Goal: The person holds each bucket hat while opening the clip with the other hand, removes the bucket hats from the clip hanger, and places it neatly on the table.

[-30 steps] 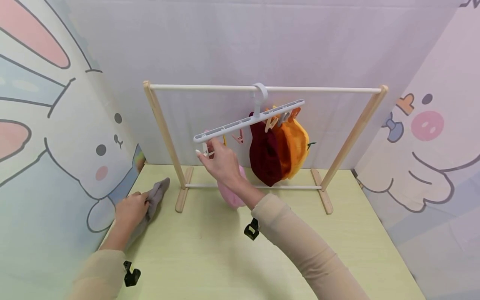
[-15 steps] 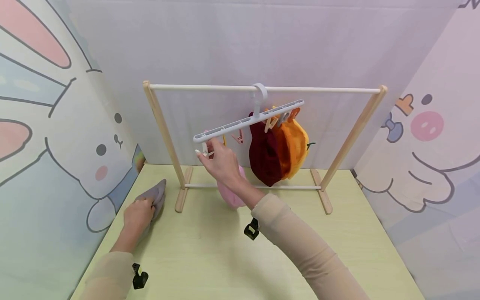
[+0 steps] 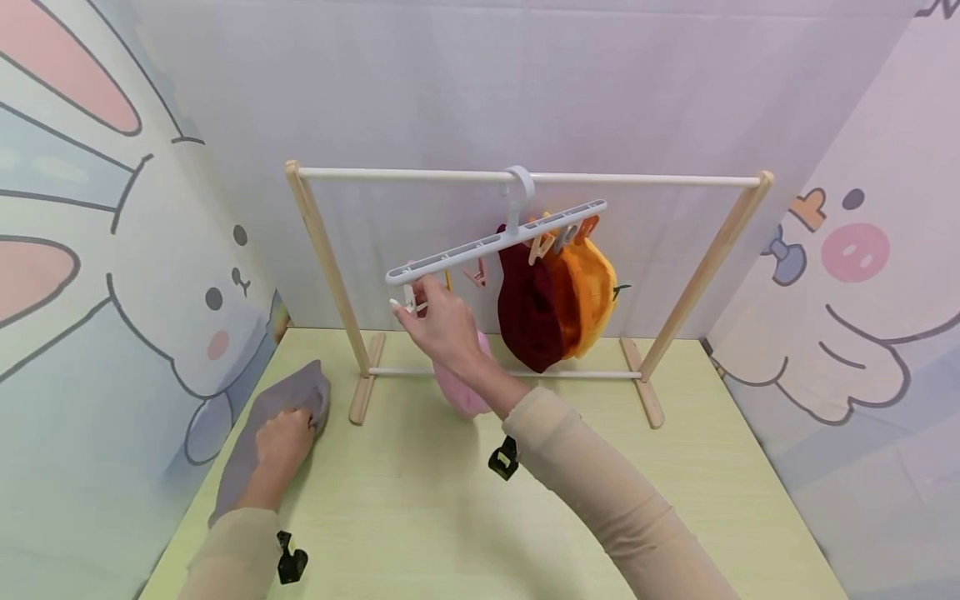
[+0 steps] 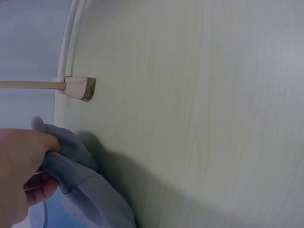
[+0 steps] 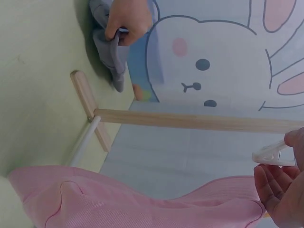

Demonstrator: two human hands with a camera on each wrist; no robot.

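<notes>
Near the table's left edge, my left hand (image 3: 283, 440) pinches a grey cloth item (image 3: 258, 417), and seams show on it in the left wrist view. A light grey clip hanger (image 3: 457, 254) hangs tilted from the rack's rod, its left end lower. At that end my right hand (image 3: 444, 327) holds a white clip (image 5: 268, 156) between thumb and fingers; no cloth shows in the clip's jaws. A pink cloth item (image 5: 123, 206) hangs just beside the right hand, partly hidden by the forearm in the head view. Dark red (image 3: 528, 308) and orange (image 3: 596, 287) cloth items hang from the hanger's right half.
A wooden rack with a white rod (image 3: 645, 179) stands at the back of the pale table (image 3: 420, 517). A pink clip (image 3: 478, 273) hangs along the hanger. Printed fabric walls (image 3: 165, 292) enclose the table on the left, back and right.
My left hand has moved slightly right, and the grey cloth has spread from a narrow bundle into a broader, flatter shape. The right hand stays at the white clip.
</notes>
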